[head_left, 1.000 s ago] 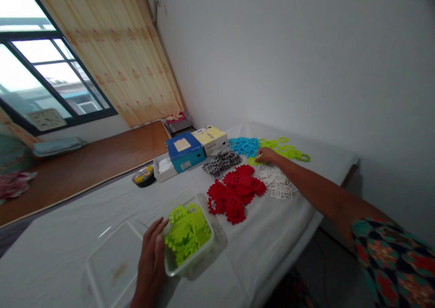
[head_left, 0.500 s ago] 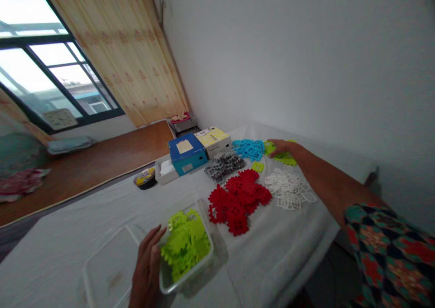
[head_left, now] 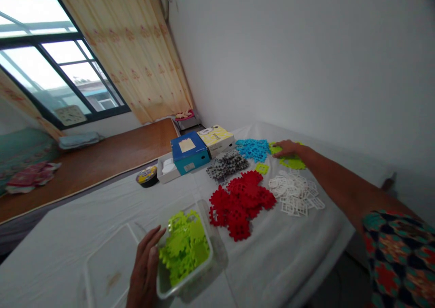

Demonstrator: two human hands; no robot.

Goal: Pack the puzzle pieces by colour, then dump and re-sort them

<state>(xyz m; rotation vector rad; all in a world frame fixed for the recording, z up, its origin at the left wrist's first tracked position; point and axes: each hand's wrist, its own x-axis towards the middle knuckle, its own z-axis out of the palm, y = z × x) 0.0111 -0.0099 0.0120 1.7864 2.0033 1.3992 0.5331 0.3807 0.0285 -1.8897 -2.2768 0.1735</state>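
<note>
- In the head view, your left hand (head_left: 145, 268) lies along the left side of a clear plastic container (head_left: 186, 277), fingers extended and slightly parted, against its rim rather than gripping it.
- The container holds a heap of lime-green interlocking pieces (head_left: 185, 244) and stands upright on the white sheet (head_left: 231, 262), nearest you.
- Your right hand (head_left: 287, 148) reaches far across, palm down, over a loose lime-green pile (head_left: 294, 163) near the wall; the fingers bend down onto it, but you cannot tell from here whether they pinch a piece.
- One lime-green square (head_left: 261, 168) lies apart from that pile, between the blue pieces (head_left: 253, 149) and the red pieces (head_left: 241, 201).
- The blue ones sit just left of your right hand, with the gray pieces (head_left: 227, 164) further left and nearer you.
- The red ones lie just right of the container; white openwork pieces (head_left: 295, 191) spread beside them, below your right forearm.
- A translucent lid (head_left: 110, 258) lies flat to the left of your left hand.
- Behind the gray pile you have a blue box (head_left: 190, 153) and a yellow-and-white box (head_left: 216, 139) side by side.
</note>
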